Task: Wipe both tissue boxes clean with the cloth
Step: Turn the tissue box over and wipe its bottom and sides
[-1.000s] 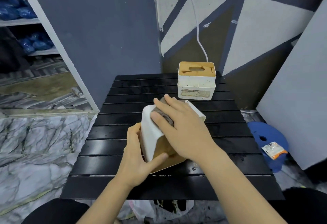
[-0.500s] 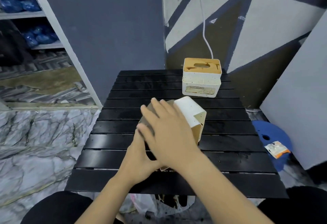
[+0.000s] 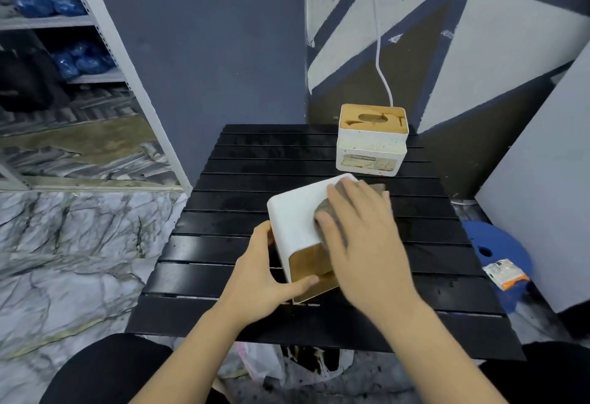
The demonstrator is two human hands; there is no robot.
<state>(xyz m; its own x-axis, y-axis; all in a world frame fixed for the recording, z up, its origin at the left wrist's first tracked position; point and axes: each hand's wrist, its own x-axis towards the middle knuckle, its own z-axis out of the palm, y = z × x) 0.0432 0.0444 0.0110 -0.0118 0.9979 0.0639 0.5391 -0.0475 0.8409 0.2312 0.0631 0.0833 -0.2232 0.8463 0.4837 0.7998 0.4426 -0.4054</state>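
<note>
While your left hand (image 3: 258,279) is gripping the near box (image 3: 300,221), tipped on the tabletop (image 3: 223,244) with its wooden top facing you, your flat right hand (image 3: 360,237) is pressing the cloth (image 3: 322,209) on it.

The person's left hand (image 3: 260,276) grips the near left corner of the tipped tissue box (image 3: 297,212), thumb across its wooden end and fingers round its left side. The right hand (image 3: 360,237) lies flat on top of that box, fingers spread and straight, pressing a grey cloth (image 3: 322,212) against its white face. Both bare forearms reach in from below the box.
</note>
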